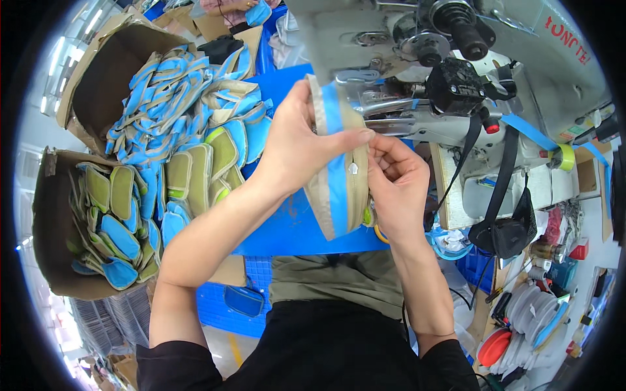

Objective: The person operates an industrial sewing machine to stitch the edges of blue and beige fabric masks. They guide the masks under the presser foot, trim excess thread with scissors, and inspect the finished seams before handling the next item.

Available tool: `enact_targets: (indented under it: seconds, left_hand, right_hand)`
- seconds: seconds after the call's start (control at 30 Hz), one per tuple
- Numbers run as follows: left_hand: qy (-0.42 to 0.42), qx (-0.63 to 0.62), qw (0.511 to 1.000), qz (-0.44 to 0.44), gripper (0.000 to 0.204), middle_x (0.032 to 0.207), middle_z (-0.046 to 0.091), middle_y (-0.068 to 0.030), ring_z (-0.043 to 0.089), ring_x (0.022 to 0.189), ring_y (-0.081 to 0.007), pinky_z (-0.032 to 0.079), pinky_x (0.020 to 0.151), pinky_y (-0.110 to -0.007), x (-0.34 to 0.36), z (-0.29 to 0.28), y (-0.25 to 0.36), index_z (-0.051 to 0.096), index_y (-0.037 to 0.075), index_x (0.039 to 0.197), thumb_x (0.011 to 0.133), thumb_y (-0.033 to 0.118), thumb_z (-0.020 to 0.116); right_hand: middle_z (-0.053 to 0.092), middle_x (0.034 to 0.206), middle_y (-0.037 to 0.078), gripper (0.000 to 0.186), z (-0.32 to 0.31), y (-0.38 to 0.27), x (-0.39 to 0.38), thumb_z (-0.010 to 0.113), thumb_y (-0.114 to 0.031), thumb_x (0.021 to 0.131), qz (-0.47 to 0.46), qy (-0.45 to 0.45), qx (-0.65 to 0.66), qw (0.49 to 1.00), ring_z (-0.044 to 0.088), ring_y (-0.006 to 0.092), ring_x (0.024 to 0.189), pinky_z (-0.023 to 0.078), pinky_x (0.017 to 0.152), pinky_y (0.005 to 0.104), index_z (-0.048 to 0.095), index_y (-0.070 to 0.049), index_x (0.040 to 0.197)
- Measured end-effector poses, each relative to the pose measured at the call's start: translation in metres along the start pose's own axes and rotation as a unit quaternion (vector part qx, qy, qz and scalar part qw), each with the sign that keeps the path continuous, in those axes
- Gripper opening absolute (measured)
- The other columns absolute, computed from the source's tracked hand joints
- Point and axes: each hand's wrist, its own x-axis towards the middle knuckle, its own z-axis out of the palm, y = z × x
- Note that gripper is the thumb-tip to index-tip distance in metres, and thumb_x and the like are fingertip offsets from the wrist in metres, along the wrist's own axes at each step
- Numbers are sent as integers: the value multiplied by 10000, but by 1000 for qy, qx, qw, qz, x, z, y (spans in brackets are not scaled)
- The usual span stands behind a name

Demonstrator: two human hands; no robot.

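Note:
A beige fabric band with a bright blue stripe (336, 186) stands in a loop before me, at the sewing machine (430, 98). Gripping its upper part, my left hand (297, 140) has the thumb across the band and the fingers behind it. My right hand (399, 182) has its fingers curled in a pinch at the band's right edge, close to the left thumb. A small white tag shows on the beige side. Part of a yellow-green piece (367, 215) peeks out beside the right hand. The band's far side is hidden.
Left of me, one cardboard box (85, 85) has blue-and-beige strips (163, 104) spilling from it; another box (49, 228) holds green and blue pouch panels (120, 238). More green panels (189, 173) lie on the blue table (293, 225). Thread cones (528, 319) stand at right.

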Motion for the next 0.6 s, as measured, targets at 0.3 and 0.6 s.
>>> enact_targets:
  seconds: [0.3, 0.6]
  left_hand:
    - [27, 26, 999, -7, 591, 1041, 695, -93, 674, 911, -138, 565, 809, -304, 14, -3, -5, 539, -23, 1177, 728, 93, 905]
    - [-26, -90, 989, -111, 312, 1027, 730, -56, 693, 862, -97, 577, 801, -281, -44, -13, 5, 634, 14, 1181, 921, 126, 764]
  right_hand:
    - [735, 939, 62, 184, -4, -6, -6, 614, 20, 958, 20, -25, 5, 999, 669, 57, 801, 527, 717, 199, 686, 60, 1124]
    - [710, 891, 32, 273, -10, -24, -16, 679, -10, 928, 68, -68, 29, 995, 614, 30, 717, 477, 630, 181, 660, 70, 1189]
